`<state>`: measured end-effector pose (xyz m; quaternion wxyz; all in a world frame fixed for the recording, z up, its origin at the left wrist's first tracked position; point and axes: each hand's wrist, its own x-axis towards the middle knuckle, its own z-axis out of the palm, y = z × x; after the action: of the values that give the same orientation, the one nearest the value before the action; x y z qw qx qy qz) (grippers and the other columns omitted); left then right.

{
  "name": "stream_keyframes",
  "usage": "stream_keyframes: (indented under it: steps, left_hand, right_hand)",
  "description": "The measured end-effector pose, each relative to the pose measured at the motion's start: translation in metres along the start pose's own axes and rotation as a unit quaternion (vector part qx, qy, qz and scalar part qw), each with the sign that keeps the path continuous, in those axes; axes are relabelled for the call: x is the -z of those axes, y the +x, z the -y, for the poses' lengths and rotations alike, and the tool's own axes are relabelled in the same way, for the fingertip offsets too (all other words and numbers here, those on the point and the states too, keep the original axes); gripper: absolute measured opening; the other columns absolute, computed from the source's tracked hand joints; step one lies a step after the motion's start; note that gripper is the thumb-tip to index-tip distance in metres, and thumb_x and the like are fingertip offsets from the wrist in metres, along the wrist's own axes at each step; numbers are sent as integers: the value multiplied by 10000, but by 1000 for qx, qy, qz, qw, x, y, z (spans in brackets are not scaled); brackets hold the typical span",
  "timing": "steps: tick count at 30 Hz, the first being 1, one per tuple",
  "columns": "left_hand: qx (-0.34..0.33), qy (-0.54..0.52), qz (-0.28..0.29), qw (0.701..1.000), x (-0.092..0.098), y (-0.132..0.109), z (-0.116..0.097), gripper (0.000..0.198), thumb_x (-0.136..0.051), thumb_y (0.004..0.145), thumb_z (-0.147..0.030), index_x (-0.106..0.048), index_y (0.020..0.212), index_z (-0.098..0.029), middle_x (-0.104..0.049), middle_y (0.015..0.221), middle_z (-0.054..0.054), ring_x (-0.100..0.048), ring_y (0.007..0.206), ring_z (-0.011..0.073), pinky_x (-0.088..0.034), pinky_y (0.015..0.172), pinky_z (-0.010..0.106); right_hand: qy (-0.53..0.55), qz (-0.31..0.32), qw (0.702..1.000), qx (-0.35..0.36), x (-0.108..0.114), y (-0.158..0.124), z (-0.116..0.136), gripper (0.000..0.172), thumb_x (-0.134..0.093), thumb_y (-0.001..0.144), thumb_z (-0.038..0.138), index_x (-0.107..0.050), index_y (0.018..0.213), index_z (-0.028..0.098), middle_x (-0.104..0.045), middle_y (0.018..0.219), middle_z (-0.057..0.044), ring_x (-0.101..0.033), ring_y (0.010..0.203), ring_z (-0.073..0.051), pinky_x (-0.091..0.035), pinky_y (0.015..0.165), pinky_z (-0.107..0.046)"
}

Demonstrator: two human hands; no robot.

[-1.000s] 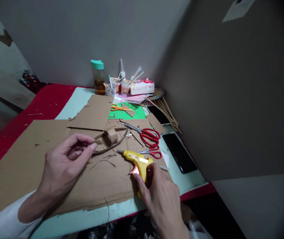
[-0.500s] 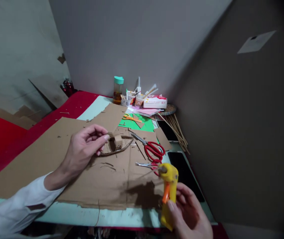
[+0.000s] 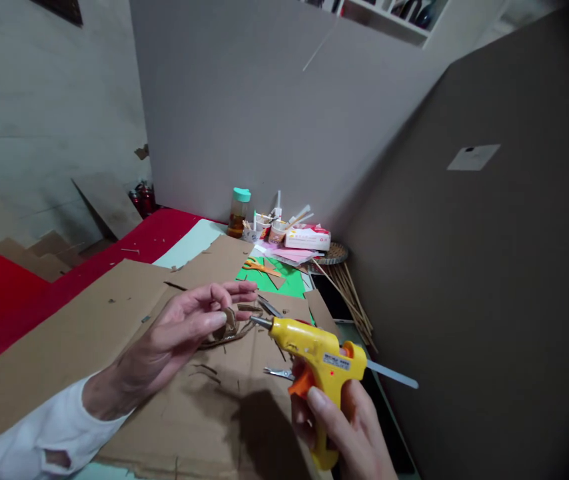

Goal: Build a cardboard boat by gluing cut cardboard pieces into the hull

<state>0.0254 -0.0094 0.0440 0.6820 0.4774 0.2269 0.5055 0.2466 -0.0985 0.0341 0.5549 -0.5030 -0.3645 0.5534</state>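
Observation:
My right hand [image 3: 344, 427] grips a yellow hot glue gun [image 3: 314, 347] by its handle, fingers around the orange trigger. A translucent glue stick [image 3: 392, 375] sticks out of its back. The gun's nozzle points left, close to the fingers of my left hand [image 3: 189, 323]. Thumb and index finger of that hand pinch a small cardboard piece [image 3: 230, 323], while its other fingers stretch out. Just beyond, partly covered by the hand, a pointed boat-like cardboard shape [image 3: 237, 336] lies on the cardboard sheet [image 3: 164, 430].
Small scissors [image 3: 278, 373] and larger scissors [image 3: 269, 307] lie partly behind the glue gun. Orange scissors [image 3: 262, 267] rest on green paper [image 3: 292, 283]. At the back stand a bottle [image 3: 237, 217], cups [image 3: 278, 232] and a tissue pack [image 3: 307, 237]. Wooden sticks [image 3: 352, 297] lie along the right wall.
The glue gun has come up and left and turned side-on, its nozzle now near my left fingers. My left hand has shifted slightly right, its outer fingers stretched. The view has tilted upward.

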Motion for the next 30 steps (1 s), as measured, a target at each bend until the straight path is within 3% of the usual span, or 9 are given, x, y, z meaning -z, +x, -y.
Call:
stream_keyframes:
  steps: [6, 11, 15, 17, 19, 22, 25, 28, 30]
  left_hand:
    - [19, -24, 34, 999, 3, -1, -1, 49, -735, 875, -255, -744, 880, -207, -680, 1387, 85, -620, 1293, 274, -496, 1092, 386]
    - [38, 11, -31, 999, 9, 1, 2, 107, -795, 828, -285, -743, 868, -200, -734, 897, 26, -669, 789, 122, -531, 739, 198]
    - [46, 134, -65, 988, 11, 2, -1, 69, -733, 852, -266, -704, 851, -203, -684, 823, 6, -657, 724, 128, -512, 690, 212]
    - [34, 286, 17, 957, 7, -1, -3, 33, -678, 853, -179, -687, 837, -206, -701, 853, 17, -678, 783, 161, -527, 728, 241]
    - [24, 422, 208, 882, 2, -7, -4, 156, -631, 798, -55, -675, 790, -205, -750, 935, 36, -706, 871, 190, -535, 824, 265]
    - [32, 450, 390, 803, 0, -14, -3, 199, -652, 768, -15, -643, 720, -208, -777, 1018, 25, -727, 908, 195, -542, 830, 236]
    - [37, 434, 259, 862, 9, -10, -8, 208, -611, 872, -64, -721, 797, -224, -720, 1222, 48, -709, 956, 181, -541, 854, 245]
    - [15, 346, 47, 937, 19, -1, -15, 97, -666, 930, -232, -734, 860, -242, -716, 879, 15, -654, 762, 148, -514, 654, 204]
    - [31, 289, -12, 957, 20, 2, -18, 87, -695, 929, -296, -716, 872, -234, -661, 742, -15, -575, 628, 109, -463, 550, 170]
  right_hand:
    - [-46, 92, 995, 21, -11, 23, 15, 452, -766, 855, 580, -722, 962, 143, -648, 583, -15, -512, 464, -84, -392, 477, -207]
    - [-79, 102, 992, 13, -13, 34, 14, 457, -757, 866, 582, -722, 954, 135, -661, 605, -24, -536, 486, -91, -429, 494, -215]
    - [-70, 105, 992, 28, -6, 40, 16, 435, -731, 882, 566, -732, 979, 142, -638, 582, -20, -503, 465, -90, -386, 468, -218]
    - [-55, 97, 993, 45, 1, 41, 18, 416, -715, 888, 544, -734, 1001, 144, -643, 583, -27, -498, 443, -92, -356, 441, -218]
    - [-45, 78, 993, 71, 8, 43, 20, 380, -697, 900, 510, -737, 996, 144, -635, 589, -29, -484, 418, -94, -346, 415, -224]
    - [-38, 56, 993, 101, 12, 43, 22, 320, -661, 931, 464, -734, 952, 153, -567, 563, 1, -423, 387, -84, -344, 390, -233]
    - [-36, 59, 993, 92, 12, 39, 21, 355, -675, 920, 510, -741, 951, 162, -569, 591, -4, -406, 407, -84, -324, 376, -228]
    - [-72, 53, 993, 78, 17, 30, 15, 432, -701, 886, 589, -772, 940, 167, -574, 591, -23, -464, 466, -119, -366, 401, -243]
    - [-106, 43, 991, 72, 28, 23, 8, 408, -692, 901, 582, -795, 955, 191, -631, 618, -55, -539, 521, -166, -439, 440, -273]
